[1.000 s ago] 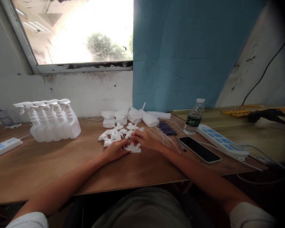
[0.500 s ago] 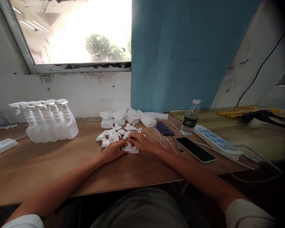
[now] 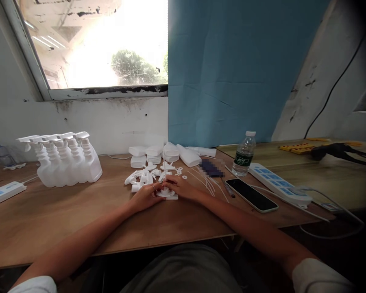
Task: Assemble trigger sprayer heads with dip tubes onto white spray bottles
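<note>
My left hand (image 3: 147,195) and my right hand (image 3: 177,186) meet at the middle of the table, fingers closed on a small white plastic part (image 3: 166,193). That part sits on a flat white base piece (image 3: 172,197). A thin white tube (image 3: 164,165) stands upright just above my fingers. Loose white spray-nozzle parts (image 3: 144,176) lie right behind my left hand. Small white rings (image 3: 184,177) are scattered beyond my right hand. My fingers partly hide the held part.
Assembled white spray bottles (image 3: 68,160) stand at the left. White bottles (image 3: 189,155) lie at the back. To the right are thin tubes (image 3: 205,181), a phone (image 3: 251,195), a water bottle (image 3: 244,154) and a power strip (image 3: 279,185).
The view has tilted slightly, so things sit a little lower. My right fingers have come down from the tube to the white part, and the tube now shows upright above them.
</note>
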Motion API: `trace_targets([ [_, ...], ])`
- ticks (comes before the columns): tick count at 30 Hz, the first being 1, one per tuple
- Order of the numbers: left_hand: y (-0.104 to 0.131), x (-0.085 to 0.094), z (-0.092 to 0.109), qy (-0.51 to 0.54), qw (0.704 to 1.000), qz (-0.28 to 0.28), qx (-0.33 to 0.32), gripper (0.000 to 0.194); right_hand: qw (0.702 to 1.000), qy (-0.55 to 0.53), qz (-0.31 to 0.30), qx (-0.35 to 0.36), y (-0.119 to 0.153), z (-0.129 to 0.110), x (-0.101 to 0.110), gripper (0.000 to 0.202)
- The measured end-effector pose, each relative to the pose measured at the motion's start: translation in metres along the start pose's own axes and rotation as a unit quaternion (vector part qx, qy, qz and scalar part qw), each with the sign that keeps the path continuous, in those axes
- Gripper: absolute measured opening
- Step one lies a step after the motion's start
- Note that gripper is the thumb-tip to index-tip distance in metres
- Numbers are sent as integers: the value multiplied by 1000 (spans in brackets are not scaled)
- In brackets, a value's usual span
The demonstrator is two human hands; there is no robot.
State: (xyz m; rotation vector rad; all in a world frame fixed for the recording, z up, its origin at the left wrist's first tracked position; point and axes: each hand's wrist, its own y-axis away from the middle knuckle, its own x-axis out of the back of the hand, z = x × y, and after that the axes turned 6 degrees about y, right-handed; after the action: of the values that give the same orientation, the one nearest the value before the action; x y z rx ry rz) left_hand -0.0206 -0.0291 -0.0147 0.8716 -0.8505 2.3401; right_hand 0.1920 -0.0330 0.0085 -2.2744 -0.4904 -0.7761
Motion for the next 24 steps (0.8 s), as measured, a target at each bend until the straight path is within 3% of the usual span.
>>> trace_targets([
  [5, -3, 1, 13, 93, 993, 66, 43, 40, 994, -96, 55, -9, 1, 4, 8, 37],
  [7, -4, 2, 17, 156, 983, 83, 55, 50, 993, -45, 111, 20, 1, 6, 16, 33],
  [10, -5, 4, 19, 216, 972, 64, 60, 56, 973, 132, 156, 105, 4, 8, 29, 27],
  [14, -3, 7, 18, 183, 982, 13, 34, 45, 902, 363, 90, 218, 9, 5, 42, 29],
  [17, -1, 10, 21, 193, 981, 0, 12, 50, 860, 439, 45, 255, 10, -1, 42, 32],
  [21, -7, 21, 15, 277, 961, -12, -2, 66, 863, 421, 31, 278, 6, -5, 36, 27],
  [24, -28, 39, -12, 292, 956, 17, 8, 62, 869, 410, 37, 273, 6, -4, 35, 26],
])
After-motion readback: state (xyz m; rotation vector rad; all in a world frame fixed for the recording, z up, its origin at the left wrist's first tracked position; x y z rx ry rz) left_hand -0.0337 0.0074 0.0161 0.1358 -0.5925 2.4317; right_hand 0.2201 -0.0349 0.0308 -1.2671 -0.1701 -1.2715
